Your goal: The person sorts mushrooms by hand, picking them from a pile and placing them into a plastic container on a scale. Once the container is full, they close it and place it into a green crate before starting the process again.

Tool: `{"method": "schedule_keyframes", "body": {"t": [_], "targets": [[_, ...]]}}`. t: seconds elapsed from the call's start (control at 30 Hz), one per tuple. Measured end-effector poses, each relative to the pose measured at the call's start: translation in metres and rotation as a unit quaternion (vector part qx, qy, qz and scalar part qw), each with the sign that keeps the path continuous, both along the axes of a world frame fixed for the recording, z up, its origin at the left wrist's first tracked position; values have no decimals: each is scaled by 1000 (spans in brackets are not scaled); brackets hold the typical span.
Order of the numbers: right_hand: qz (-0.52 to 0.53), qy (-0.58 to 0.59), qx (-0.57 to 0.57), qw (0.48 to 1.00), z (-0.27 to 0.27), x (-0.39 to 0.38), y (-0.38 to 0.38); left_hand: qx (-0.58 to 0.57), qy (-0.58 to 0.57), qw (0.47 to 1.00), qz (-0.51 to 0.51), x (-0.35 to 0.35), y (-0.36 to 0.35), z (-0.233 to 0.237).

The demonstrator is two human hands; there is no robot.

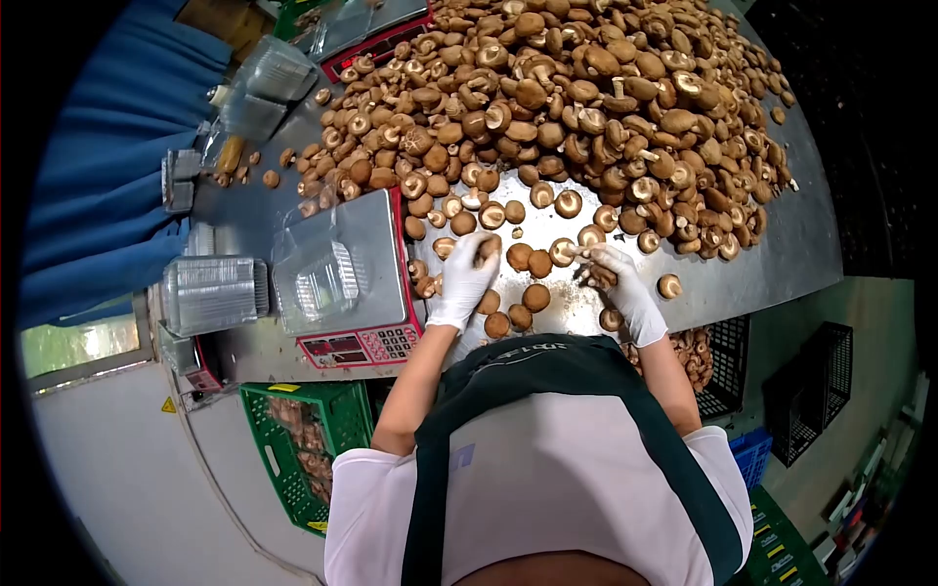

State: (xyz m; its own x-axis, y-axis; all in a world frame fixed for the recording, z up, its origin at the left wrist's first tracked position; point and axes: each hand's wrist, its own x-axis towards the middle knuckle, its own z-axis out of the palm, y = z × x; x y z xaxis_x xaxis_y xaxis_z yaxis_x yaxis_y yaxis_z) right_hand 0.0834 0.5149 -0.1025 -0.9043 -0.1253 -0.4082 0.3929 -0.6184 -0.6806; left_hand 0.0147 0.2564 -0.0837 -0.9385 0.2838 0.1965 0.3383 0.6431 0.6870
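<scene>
My left hand [467, 280], in a white glove, is closed around a brown shiitake mushroom [488, 250] just right of the scale. My right hand [625, 283], gloved too, has its fingers curled at the stem of a pale-gilled mushroom [563, 253]. Brownish pieces, too small to make out, show beneath those fingers. Between the hands, several loose mushrooms [535, 297] lie on the metal table [576, 305]. A large heap of shiitake mushrooms [586, 98] rises beyond both hands.
A red-edged scale [399, 283] with a clear plastic tray [327, 281] on it stands left. Stacked clear trays [215, 290] sit farther left. Another scale [376, 44] is at the back. Below the table are a green crate [256, 410] and a black crate [728, 366].
</scene>
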Motion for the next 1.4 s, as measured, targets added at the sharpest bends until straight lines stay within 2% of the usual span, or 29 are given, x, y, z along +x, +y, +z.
{"method": "schedule_keyframes", "body": {"t": [0.07, 0.1, 0.17, 0.23, 0.27, 0.3, 0.33, 0.37, 0.4, 0.43, 0.5, 0.57, 0.63, 0.67, 0.73, 0.77, 0.83, 0.9, 0.97, 1.0, 1.03, 1.1, 1.13, 1.17, 1.23, 1.3, 1.33, 1.37, 1.4], "targets": [[31, -9, -7, 999, 0, -7, -8, 133, -110, 977, 129, 6, -2, 18], [40, -24, 9, 999, 4, -10, -14, 202, -175, 953, 146, -2, -24, -12], [54, -27, 38, 997, 16, -18, -23, 478, -361, 773, 207, -14, -28, 21], [60, -19, 38, 997, 17, -23, -27, 533, -343, 720, 282, -36, -38, 4], [64, -10, 39, 997, 18, -26, -28, 424, -283, 827, 235, -44, -42, -3], [65, -10, 39, 997, 20, -28, -28, 424, -283, 827, 236, -50, -38, 0], [62, -3, 48, 997, 23, -30, -28, 166, -259, 926, 219, -56, -30, 4], [60, 4, 58, 996, 25, -31, -27, -104, -215, 953, 186, -61, -23, 6], [61, 4, 59, 996, 24, -31, -27, -243, -62, 956, 150, -62, -20, -15], [56, 3, 72, 996, 24, -30, -26, -328, -58, 937, 105, -61, -14, -16], [48, 2, 85, 995, 22, -29, -24, -371, -98, 920, 82, -64, -2, -12], [44, -6, 94, 995, 20, -23, -21, -311, -134, 939, 53, -70, -6, -1], [37, -15, 96, 995, 23, -20, -19, -126, -184, 971, 87, -66, -20, -4], [33, -24, 100, 994, 25, -18, -19, 53, -274, 956, 90, -63, -25, -6], [20, -25, 85, 996, 19, -16, -23, 366, -434, 817, 100, -45, -23, 27], [22, -26, 84, 996, 18, -16, -26, 437, -526, 727, 69, -38, -31, 30], [1, -16, 57, 998, 30, -21, -38, 638, -564, 523, 31, -18, -25, 18], [-16, -19, 59, 998, 38, -28, -50, 722, -584, 369, 45, 0, -16, 15], [-56, 87, 122, 987, 42, -35, -70, 736, -566, 371, 33, 14, -4, 14], [-46, 190, 224, 955, 40, -39, -79, 748, -571, 335, 53, 17, -1, 6], [-27, 226, 278, 933, 42, -36, -87, 729, -568, 380, 38, 24, -2, 1], [30, 324, 367, 872, 50, -33, -96, 714, -567, 410, -32, 30, 2, -2], [35, 337, 392, 855, 49, -31, -98, 692, -586, 422, 18, 33, 4, 6], [38, 340, 392, 854, 47, -32, -98, 695, -582, 422, 18, 35, 2, 8], [-1, 275, 395, 877, 47, -32, -91, 656, -519, 536, 112, 35, -6, 10], [-4, 189, 390, 901, 64, -29, -76, 745, -497, 432, 105, 26, -46, 19], [-4, 166, 396, 903, 63, -27, -68, 761, -434, 469, 111, 26, -49, 61], [-5, 142, 402, 904, 61, -25, -60, 770, -391, 481, 152, 21, -73, 69], [3, 121, 403, 907, 56, -23, -51, 751, -317, 562, 142, 18, -96, 82]]}}
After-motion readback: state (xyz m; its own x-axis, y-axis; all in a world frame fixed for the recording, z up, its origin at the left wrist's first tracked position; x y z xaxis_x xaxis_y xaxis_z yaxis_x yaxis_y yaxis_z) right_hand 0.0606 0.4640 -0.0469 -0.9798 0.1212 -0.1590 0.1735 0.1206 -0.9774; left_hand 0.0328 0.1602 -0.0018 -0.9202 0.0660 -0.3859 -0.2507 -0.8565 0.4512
